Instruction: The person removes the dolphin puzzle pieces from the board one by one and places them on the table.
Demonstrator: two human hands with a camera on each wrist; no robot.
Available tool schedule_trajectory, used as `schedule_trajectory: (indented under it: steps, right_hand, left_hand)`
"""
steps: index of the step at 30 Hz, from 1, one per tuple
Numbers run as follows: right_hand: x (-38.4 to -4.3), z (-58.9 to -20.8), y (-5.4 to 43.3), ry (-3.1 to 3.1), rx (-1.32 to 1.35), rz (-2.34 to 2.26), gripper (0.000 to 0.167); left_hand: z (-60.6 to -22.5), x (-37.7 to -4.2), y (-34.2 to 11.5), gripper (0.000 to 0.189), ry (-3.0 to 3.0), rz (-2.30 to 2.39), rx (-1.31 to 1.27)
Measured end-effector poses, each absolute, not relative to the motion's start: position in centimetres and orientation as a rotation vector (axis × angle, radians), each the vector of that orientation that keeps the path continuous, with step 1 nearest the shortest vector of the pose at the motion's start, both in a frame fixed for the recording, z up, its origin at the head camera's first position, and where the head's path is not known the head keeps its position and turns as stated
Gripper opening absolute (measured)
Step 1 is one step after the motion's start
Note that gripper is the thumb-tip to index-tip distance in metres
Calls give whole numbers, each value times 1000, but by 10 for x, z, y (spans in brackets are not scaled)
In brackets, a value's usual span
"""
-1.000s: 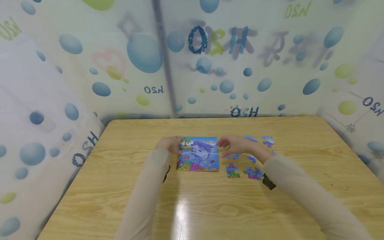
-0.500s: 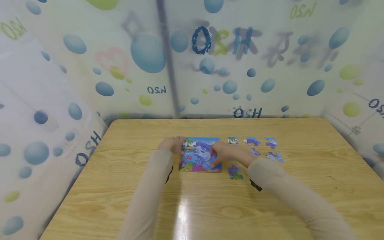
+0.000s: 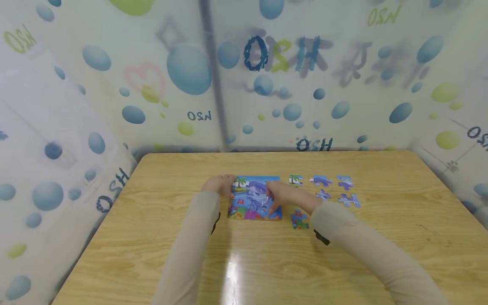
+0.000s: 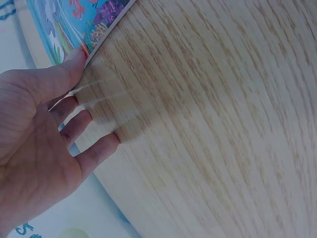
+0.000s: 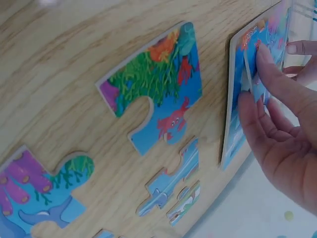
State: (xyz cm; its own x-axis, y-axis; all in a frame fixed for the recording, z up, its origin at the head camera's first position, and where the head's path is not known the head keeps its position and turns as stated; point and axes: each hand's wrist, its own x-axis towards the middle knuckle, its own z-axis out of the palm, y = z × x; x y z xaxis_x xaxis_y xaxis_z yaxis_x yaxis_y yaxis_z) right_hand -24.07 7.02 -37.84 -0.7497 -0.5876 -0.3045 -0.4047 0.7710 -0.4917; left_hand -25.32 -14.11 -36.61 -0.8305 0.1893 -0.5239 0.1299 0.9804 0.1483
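A flat dolphin puzzle board lies near the middle of the table. My left hand holds its left edge; in the left wrist view the thumb lies on the printed face near a corner. Over the board's right part, my right hand pinches a thin, pale-edged puzzle piece between thumb and fingers. The piece tilts against the board's face, and most of it is hidden by the hand. To the right of the board lie loose puzzle pieces, including a crab-and-seaweed piece and a purple coral piece.
Further loose pieces lie spread in rows: a palm-tree piece, a dolphin piece and a sky piece at the back. My right sleeve covers some of the layout. A patterned wall stands behind the wooden table.
My right hand has moved left from above the loose pieces onto the board's right part, then stayed there. The left hand keeps its hold on the board's left edge.
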Motion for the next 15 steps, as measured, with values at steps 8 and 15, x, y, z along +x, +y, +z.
schedule_trajectory:
  steps: [8,15]
  right_hand:
    - [-244,-372,86,2371,-785,-896,22]
    - [-244,-371,103,2241,-766,-1004,23]
  left_hand:
    - [-368,-255,-142,63,2563,132,258]
    - [-369,-254,-142,63,2565,134,251]
